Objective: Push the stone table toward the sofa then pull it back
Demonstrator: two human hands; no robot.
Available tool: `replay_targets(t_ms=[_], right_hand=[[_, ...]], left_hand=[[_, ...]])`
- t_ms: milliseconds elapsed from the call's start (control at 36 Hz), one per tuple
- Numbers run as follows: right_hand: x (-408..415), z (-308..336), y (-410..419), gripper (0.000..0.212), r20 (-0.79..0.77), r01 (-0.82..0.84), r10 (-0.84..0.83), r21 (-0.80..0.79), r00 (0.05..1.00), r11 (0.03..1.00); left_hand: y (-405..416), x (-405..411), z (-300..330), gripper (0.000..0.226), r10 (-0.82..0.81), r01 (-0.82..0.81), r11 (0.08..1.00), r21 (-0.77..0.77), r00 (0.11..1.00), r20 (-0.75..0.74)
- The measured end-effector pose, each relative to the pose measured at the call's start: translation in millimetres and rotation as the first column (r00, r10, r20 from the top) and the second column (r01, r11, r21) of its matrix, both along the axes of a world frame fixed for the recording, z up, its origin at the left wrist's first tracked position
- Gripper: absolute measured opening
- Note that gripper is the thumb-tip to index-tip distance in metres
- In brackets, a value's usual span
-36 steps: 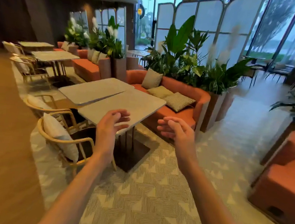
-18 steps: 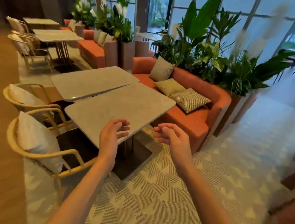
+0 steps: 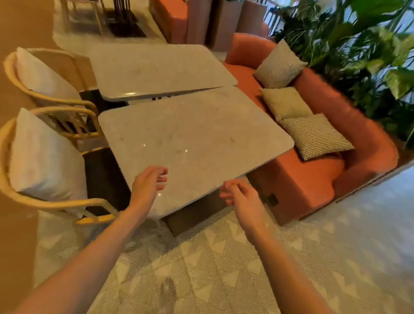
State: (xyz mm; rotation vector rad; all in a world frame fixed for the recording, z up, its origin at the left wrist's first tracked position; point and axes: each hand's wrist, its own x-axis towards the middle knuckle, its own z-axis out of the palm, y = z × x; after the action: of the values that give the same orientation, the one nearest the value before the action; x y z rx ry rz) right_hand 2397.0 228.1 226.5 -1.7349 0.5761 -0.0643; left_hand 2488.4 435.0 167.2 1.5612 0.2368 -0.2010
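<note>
A grey stone table with rounded corners stands right in front of me on a dark base. Its right edge sits over the seat of an orange sofa that carries three cushions. My left hand hovers over the table's near corner with curled fingers spread, holding nothing. My right hand hangs just off the near edge, fingers loosely bent and empty. Neither hand visibly grips the tabletop.
A second stone table abuts the far side. Two cane armchairs with white cushions stand at the left. Potted plants back the sofa. A patterned carpet lies underfoot, with wood flooring at the left.
I have come closer and the view has tilted down, so the table fills the frame. Both hands stayed out in front and now reach the table's near edge.
</note>
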Motion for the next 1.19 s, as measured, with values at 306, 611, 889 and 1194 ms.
replay_targets(t_ms=[306, 611, 889, 1194], right_hand=[[142.8, -113.9, -7.8, 0.022, -0.208, -0.478, 0.443, -0.169, 0.872, 0.862], [214.1, -221.6, -15.6, 0.058, -0.374, -0.700, 0.711, -0.677, 0.595, 0.229], [219.4, -287.6, -23.4, 0.062, -0.321, -0.508, 0.706, -0.859, 0.632, 0.064], [214.6, -290.2, -18.8, 0.060, -0.239, -0.408, 0.704, -0.909, 0.669, 0.079]], left_hand=[[-8.6, 57.6, -93.0, 0.036, 0.019, 0.056, 0.898, 0.437, 0.986, -0.166], [-47.0, 86.6, -179.3, 0.058, -0.071, 0.100, 0.539, 0.836, 0.995, -0.074], [-79.0, 84.5, -235.5, 0.068, -0.034, -0.087, 0.153, 0.984, 0.995, 0.093], [-79.6, 81.8, -235.1, 0.066, -0.012, -0.128, 0.130, 0.983, 0.991, 0.131]])
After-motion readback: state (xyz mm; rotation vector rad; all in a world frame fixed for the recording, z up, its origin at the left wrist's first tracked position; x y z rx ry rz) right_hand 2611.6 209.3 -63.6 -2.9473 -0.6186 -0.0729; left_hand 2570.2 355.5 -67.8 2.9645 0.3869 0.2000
